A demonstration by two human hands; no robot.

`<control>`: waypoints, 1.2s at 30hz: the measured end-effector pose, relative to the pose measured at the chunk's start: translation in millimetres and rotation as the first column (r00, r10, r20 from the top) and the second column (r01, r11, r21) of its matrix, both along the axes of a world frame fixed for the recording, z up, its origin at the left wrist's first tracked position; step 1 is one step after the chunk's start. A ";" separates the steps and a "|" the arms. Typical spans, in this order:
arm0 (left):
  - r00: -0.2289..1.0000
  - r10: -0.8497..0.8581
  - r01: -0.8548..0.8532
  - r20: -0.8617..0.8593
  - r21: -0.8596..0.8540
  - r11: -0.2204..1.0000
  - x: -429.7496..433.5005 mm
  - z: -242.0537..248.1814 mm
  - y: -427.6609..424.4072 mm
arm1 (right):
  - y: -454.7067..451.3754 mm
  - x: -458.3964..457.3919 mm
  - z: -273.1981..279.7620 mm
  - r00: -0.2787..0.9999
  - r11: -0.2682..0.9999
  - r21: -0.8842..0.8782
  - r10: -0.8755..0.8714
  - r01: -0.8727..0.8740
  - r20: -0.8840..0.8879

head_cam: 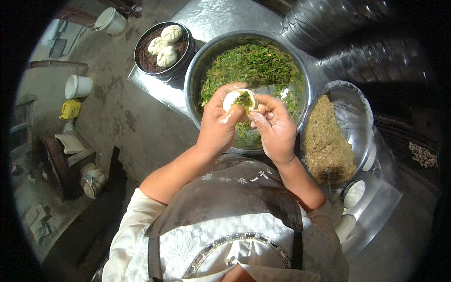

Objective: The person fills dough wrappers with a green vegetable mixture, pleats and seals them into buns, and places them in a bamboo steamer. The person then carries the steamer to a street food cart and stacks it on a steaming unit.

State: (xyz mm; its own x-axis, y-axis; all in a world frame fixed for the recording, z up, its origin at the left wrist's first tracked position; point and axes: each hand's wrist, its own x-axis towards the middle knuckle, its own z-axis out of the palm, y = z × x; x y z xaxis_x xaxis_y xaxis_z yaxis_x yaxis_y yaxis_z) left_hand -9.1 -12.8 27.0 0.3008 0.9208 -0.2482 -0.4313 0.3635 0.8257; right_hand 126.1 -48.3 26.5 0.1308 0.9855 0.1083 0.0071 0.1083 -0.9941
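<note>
A round dough wrapper [230, 99] with chopped green filling [243, 100] in its middle is held over a large metal basin [190, 75]. My left hand [220, 118] cups the wrapper, its thumb pressed against the filling. With thumb and fingers, my right hand [276, 123] pinches the wrapper's edge on the right side. White flour or dough marks both hands. Chopped green leaves [257, 61] fill much of the basin below, and bare metal shows in part of it.
At the upper left, a round steamer [192, 46] holds three pleated buns [166, 57] on a brown liner. A metal bowl of brownish-green filling [327, 141] stands right of the basin on the metal table [215, 14]. Stacked ribbed metal containers [370, 60] rise behind. White buckets [78, 86] stand on the floor.
</note>
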 end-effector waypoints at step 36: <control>0.842 0.069 0.182 0.534 -0.402 0.898 -2.9 -34.6 9.5 | 13.3 11.6 20.9 0.869 0.989 -0.031 0.142 -0.145 0.475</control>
State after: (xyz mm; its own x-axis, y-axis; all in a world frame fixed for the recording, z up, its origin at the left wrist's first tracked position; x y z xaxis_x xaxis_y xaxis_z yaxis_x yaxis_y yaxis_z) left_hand -12.0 -3.3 -7.5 0.5465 0.7392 -0.3937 -0.7162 0.6561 0.2377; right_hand 137.7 -35.1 47.4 -0.0806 0.9887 0.1265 0.4614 0.1495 -0.8745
